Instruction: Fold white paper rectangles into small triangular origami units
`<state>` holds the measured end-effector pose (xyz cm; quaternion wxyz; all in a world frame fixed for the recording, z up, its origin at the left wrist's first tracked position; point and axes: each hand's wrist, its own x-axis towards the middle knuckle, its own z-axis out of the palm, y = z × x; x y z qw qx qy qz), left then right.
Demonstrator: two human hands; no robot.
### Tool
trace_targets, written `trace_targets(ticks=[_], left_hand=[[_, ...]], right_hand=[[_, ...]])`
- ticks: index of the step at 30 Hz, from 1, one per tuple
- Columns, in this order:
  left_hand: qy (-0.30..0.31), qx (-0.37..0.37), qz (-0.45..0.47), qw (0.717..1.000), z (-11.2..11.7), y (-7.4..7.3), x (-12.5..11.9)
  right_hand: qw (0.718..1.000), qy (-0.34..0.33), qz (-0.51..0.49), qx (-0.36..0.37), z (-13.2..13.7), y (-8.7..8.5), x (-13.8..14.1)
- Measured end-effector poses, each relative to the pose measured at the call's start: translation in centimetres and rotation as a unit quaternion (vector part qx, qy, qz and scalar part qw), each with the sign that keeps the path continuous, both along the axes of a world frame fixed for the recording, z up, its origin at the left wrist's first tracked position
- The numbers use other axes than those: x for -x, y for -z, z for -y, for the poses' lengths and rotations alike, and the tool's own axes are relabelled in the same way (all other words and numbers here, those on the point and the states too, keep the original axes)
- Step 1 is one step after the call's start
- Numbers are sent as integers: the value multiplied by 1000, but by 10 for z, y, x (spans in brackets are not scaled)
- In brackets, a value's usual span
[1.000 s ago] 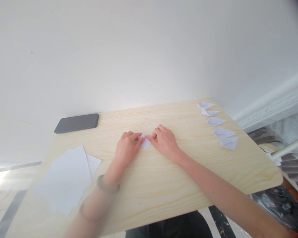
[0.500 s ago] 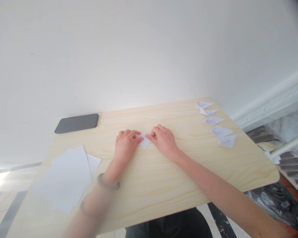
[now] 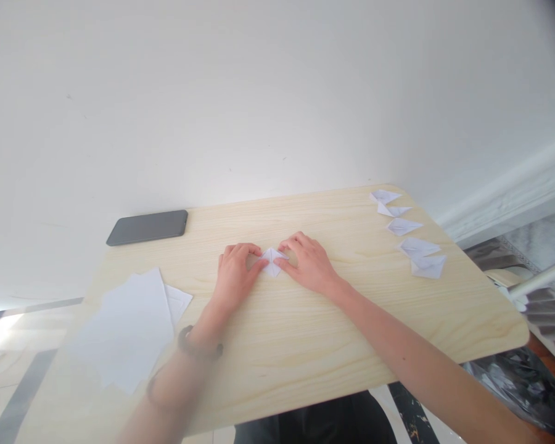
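A small white folded paper piece (image 3: 271, 263) lies on the light wooden table (image 3: 287, 345) near its middle. My left hand (image 3: 235, 275) presses on the piece's left side with curled fingers. My right hand (image 3: 308, 262) pinches its right side, fingertips meeting the left hand's over the paper. The piece looks like a small diamond with creased flaps. A dark bracelet (image 3: 198, 346) circles my left wrist.
Several folded white paper shapes (image 3: 409, 237) lie in a row along the table's right edge. A loose stack of white sheets (image 3: 132, 320) sits at the left. A dark phone (image 3: 148, 226) lies at the back left by the white wall.
The paper piece has been refolded from a tilted flap into a small diamond. Both hands stay on it, fingers shifted slightly.
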<state>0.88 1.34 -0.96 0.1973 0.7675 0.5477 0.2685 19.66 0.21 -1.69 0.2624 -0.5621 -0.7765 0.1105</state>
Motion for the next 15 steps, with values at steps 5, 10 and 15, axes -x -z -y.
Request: trace_targets(ticks=[5, 10, 15], left_hand=[[22, 89, 91, 992, 2, -7, 2], [57, 175, 159, 970, 2, -12, 7], [105, 261, 213, 935, -1, -16, 12]], right_hand=[[997, -43, -56, 11, -4, -2, -2], [989, -76, -112, 53, -3, -9, -6], [968, -137, -168, 130, -3, -14, -12]])
